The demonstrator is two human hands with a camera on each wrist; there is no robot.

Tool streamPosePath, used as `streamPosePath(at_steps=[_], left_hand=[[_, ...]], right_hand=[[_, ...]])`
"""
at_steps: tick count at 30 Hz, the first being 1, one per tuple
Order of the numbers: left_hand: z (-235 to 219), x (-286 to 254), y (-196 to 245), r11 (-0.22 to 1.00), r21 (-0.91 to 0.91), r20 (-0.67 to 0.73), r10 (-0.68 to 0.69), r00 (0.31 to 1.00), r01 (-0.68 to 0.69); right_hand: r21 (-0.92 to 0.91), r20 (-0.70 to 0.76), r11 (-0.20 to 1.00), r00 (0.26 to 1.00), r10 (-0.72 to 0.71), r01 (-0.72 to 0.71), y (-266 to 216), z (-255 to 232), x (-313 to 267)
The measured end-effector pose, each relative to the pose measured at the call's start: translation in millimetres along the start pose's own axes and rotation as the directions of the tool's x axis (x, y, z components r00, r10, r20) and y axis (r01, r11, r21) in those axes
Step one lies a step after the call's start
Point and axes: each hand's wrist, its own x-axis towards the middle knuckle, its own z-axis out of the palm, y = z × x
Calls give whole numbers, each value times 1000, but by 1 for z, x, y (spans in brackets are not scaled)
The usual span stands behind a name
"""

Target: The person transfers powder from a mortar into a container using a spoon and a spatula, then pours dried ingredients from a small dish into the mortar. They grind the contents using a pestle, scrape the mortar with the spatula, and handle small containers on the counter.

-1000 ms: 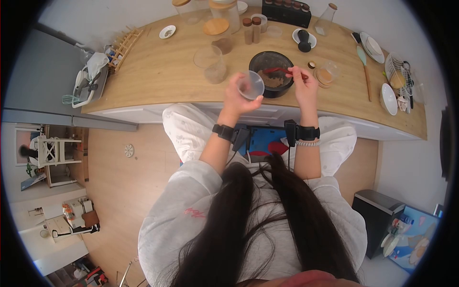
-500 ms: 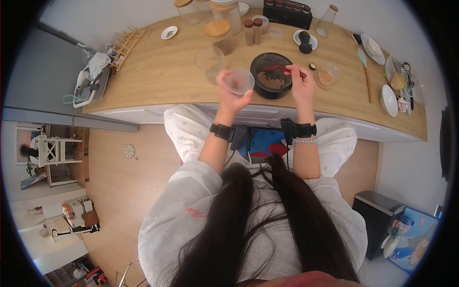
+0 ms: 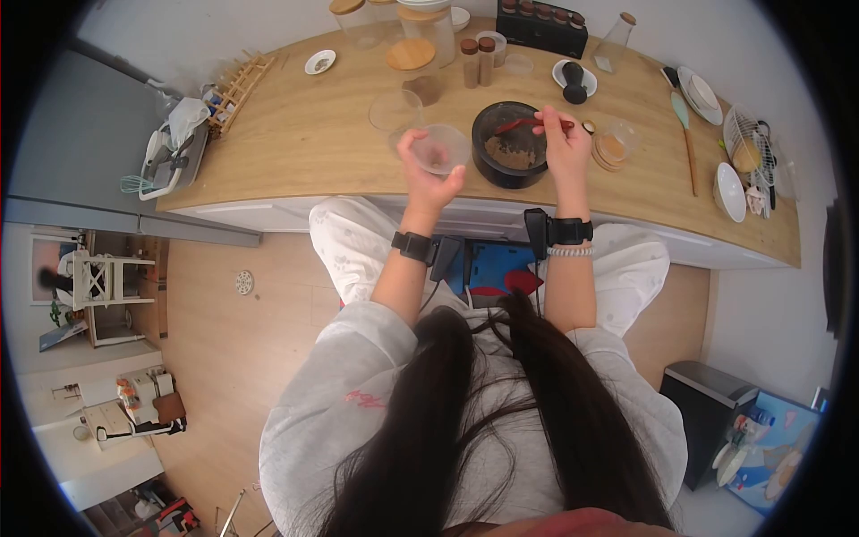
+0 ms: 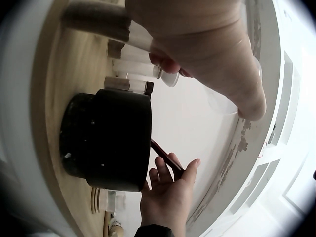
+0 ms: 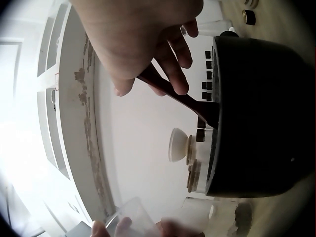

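In the head view a black bowl (image 3: 489,161) with brown crumbly matter (image 3: 512,154) inside stands near the counter's front edge. The left hand (image 3: 429,179) holds a clear plastic cup (image 3: 440,149) just left of the bowl, thumb on one side and fingers on the other. Between thumb and fingers, the right hand (image 3: 565,148) pinches a dark red utensil (image 3: 528,123), whose far end reaches into the bowl. The right wrist view shows the utensil (image 5: 183,98) slanting over the rim of the bowl (image 5: 261,118).
Behind the left hand stand a clear container (image 3: 396,109) and jars with wooden lids (image 3: 412,54). Two brown-capped bottles (image 3: 470,67) are behind the bowl. To the right lie a small glass jar (image 3: 614,143), a spatula (image 3: 687,148) and a white bowl (image 3: 729,191).
The left hand has moved left with the cup, away from the bowl's rim. The right hand has risen slightly, still holding the utensil over the bowl.
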Motion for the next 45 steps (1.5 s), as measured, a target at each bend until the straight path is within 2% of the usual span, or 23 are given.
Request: streamPosePath(at_steps=[11, 13, 17, 19, 20, 22, 25, 28, 29, 31, 34, 38, 40, 41, 43, 45], left_hand=[[1, 1, 5, 1000, 10, 12, 4, 1000, -4], [0, 0, 3, 1000, 2, 18, -8, 1000, 8], [-1, 1, 0, 1000, -8, 7, 5, 1000, -5], [-1, 0, -1, 1000, -12, 11, 2, 1000, -1], [0, 0, 0, 1000, -12, 11, 0, 1000, 0], [0, 0, 2, 1000, -10, 16, -6, 1000, 6], [-1, -1, -2, 1000, 7, 49, -3, 999, 3], [0, -2, -3, 1000, 17, 60, -1, 998, -1], [0, -2, -2, 1000, 17, 60, 0, 998, -1], [0, -1, 0, 1000, 11, 63, 8, 998, -9], [1, -2, 1, 1000, 1, 63, -1, 998, 1], [1, -1, 1, 1000, 0, 58, 0, 998, 0], [1, -1, 2, 1000, -1, 58, 4, 998, -4], [2, -1, 3, 1000, -2, 59, 3, 998, -3], [4, -1, 5, 1000, -20, 46, -5, 999, 6], [3, -1, 3, 1000, -7, 58, -8, 998, 8]], right_hand=[[-76, -16, 991, 993, 113, -114, -23, 11, 2], [-121, 2, 975, 982, 191, -189, -19, 10, 2], [-35, -34, 983, 983, 180, -181, -17, 2, -2], [48, -95, 993, 989, 112, -108, -9, -1, -2], [48, -95, 993, 989, 113, -108, -8, 1, -3], [140, -84, 990, 996, 28, -16, -5, 4, -3], [40, 1, 996, 997, 76, -76, -4, 1, -6], [-45, 10, 987, 988, 155, -154, -10, -3, -8], [-44, 10, 987, 988, 154, -154, -10, -2, -8], [70, -60, 997, 997, 49, -45, -7, 2, -9], [5, -6, 1000, 1000, 12, -12, 2, -2, -8], [-57, 6, 995, 996, 85, -84, -2, -5, -9], [77, -47, 997, 999, -26, 30, -3, -1, -9], [76, -47, 997, 999, -26, 30, -1, -3, -9], [-44, 29, 999, 999, 19, -18, 4, -7, -9], [-41, 16, 998, 998, 54, -53, -1, -9, -10]])
